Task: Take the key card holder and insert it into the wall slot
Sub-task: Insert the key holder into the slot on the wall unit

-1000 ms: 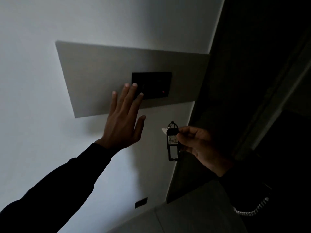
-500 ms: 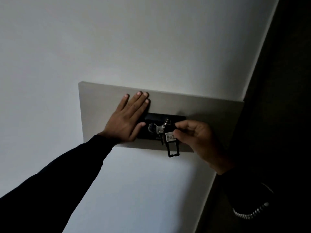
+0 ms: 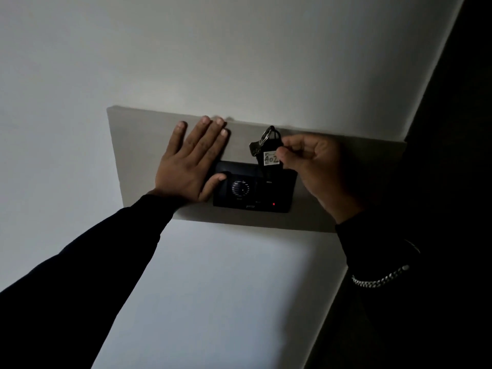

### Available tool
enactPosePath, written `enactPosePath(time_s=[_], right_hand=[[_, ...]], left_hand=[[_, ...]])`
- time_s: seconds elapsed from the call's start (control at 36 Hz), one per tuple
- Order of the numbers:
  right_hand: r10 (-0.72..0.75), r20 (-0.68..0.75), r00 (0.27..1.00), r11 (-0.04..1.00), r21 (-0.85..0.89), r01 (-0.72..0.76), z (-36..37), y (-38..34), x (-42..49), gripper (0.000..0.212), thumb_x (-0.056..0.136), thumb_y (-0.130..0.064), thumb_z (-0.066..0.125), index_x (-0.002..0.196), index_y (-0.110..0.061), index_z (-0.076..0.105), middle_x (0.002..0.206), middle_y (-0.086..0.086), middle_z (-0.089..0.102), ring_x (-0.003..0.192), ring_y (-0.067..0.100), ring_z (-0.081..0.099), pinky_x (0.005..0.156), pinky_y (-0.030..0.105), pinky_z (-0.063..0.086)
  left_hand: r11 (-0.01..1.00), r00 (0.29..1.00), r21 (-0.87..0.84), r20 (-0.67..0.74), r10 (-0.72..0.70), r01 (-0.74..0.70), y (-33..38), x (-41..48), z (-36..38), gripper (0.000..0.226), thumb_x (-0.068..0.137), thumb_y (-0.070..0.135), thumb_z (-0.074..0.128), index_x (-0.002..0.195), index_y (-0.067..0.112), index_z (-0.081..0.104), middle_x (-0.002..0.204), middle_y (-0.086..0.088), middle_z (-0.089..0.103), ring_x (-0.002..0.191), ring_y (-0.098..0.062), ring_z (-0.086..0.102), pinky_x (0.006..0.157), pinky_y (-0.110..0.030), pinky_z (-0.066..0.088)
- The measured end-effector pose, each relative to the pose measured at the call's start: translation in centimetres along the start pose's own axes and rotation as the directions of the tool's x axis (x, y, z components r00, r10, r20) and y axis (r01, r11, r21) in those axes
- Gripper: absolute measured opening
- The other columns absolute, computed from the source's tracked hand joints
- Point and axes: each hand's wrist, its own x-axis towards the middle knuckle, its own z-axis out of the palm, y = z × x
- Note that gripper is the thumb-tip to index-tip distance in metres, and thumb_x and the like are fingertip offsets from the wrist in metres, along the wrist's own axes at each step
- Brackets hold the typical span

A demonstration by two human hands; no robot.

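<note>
A black key card holder [image 3: 271,155] with a white "402" label, a key ring and a key hangs upright at the top edge of the black wall slot unit [image 3: 254,187]. Its lower end is at or in the slot; how deep I cannot tell. My right hand [image 3: 310,166] pinches the holder by the label. My left hand [image 3: 193,163] lies flat, fingers spread, on the grey wall panel [image 3: 138,145], its thumb touching the unit's left edge. The unit shows a round dial and a small red light [image 3: 273,204].
A white wall surrounds the panel. A dark door or recess [image 3: 452,129] runs down the right side, next to my right arm. The room is dim. A silver chain bracelet [image 3: 380,278] shows on my right sleeve.
My right hand lifted the holder from the front of the unit up to its top edge. My left hand stayed flat on the panel. The camera moved closer to the wall.
</note>
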Motion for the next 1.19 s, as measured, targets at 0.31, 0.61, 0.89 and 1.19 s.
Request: enactPosePath(time_s=[0.31,0.61,0.89,1.19], right_hand=[[-0.016,-0.136,0.991,0.997,-0.079,0.005,1.6,1.0,0.6,0.013,0.082,0.004,0.067,0.095,0.003,0.068,0.068,-0.005,0.062,0.055,-0.001,0.058,0.058,0.015,0.052],[-0.054,-0.201,0.978,0.976,-0.219,0.009,1.9,3.3,-0.6,0.013,0.077,0.0,0.072,0.09,-0.004,0.071,0.065,-0.013,0.06,0.053,-0.015,0.056,0.055,0.001,0.042],[-0.042,-0.206,0.978,0.94,-0.339,-0.031,0.5,2.0,-1.2,0.028,0.068,-0.015,0.082,0.092,-0.01,0.069,0.07,0.007,0.064,0.055,0.003,0.051,0.062,0.023,0.044],[-0.238,0.426,0.873,0.527,-0.698,0.484,0.4,-5.8,2.9,0.03,0.064,-0.007,0.072,0.094,-0.012,0.075,0.091,0.01,0.069,0.074,0.016,0.058,0.072,0.025,0.047]], left_hand=[[0.998,0.998,0.027,0.02,-0.058,0.057,0.2,-0.1,0.4,0.082,0.099,0.061,0.021,0.158,0.005,0.018,0.166,-0.014,0.016,0.158,-0.027,0.008,0.128,-0.051,0.004],[0.998,0.998,0.005,0.01,-0.058,0.058,0.2,-0.1,0.6,0.083,0.098,0.062,0.021,0.158,0.005,0.019,0.167,-0.014,0.016,0.158,-0.028,0.011,0.128,-0.051,0.005],[0.998,0.999,-0.022,-0.007,-0.054,0.053,0.2,-0.2,0.7,0.082,0.097,0.06,0.026,0.158,0.005,0.021,0.167,-0.014,0.019,0.157,-0.029,0.015,0.128,-0.052,0.01],[0.997,0.998,-0.05,-0.016,-0.062,0.062,0.1,-0.1,0.4,0.076,0.1,0.054,0.026,0.158,0.006,0.021,0.167,-0.013,0.017,0.158,-0.027,0.013,0.129,-0.049,0.005]])
